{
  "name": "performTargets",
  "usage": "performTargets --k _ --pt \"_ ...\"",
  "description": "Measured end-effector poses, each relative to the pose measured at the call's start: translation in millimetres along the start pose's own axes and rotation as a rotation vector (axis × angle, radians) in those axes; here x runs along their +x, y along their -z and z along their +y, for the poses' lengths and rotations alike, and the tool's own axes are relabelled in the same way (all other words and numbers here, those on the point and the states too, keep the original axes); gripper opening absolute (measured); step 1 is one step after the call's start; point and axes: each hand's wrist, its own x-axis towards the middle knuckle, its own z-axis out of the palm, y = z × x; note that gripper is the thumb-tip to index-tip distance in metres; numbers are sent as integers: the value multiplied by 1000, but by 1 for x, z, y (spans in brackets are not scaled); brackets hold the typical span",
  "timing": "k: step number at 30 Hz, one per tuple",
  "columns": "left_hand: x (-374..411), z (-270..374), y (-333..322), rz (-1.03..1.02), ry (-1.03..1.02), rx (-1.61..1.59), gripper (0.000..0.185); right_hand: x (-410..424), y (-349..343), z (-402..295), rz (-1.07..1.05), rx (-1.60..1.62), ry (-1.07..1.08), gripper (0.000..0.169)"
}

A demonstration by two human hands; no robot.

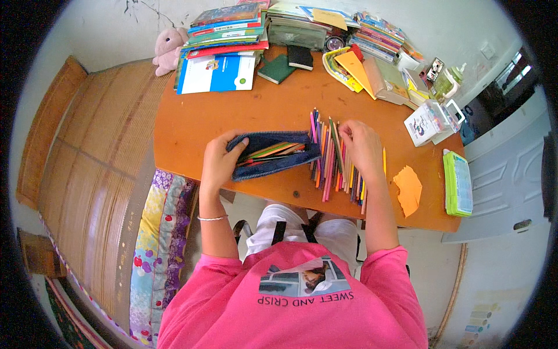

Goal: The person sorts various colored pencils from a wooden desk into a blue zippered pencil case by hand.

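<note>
My left hand grips the left end of a dark blue zippered pencil case, its thumb inside the rim. The case is unzipped, and several coloured pencils lie inside it. To its right, a loose row of many coloured pencils is spread on the wooden desk, most pointing away from me. My right hand is over the right part of this row with its fingertips bent together near the pencils' upper ends. Whether a pencil is between those fingers is hidden. One yellow pencil shows just right of my right wrist.
Torn orange paper and a green plastic case lie at the right. Behind them stands a white-handled marker box. Stacked books, two notebooks and a green bottle line the back. A pink plush toy sits back left.
</note>
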Motion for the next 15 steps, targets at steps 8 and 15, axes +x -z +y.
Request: performTargets --k 8,15 --pt "-2 6 6 -147 118 -254 15 -4 -34 36 -296 -296 -235 25" --pt "-1 -7 10 -99 87 -215 17 -26 24 -48 145 223 62 19"
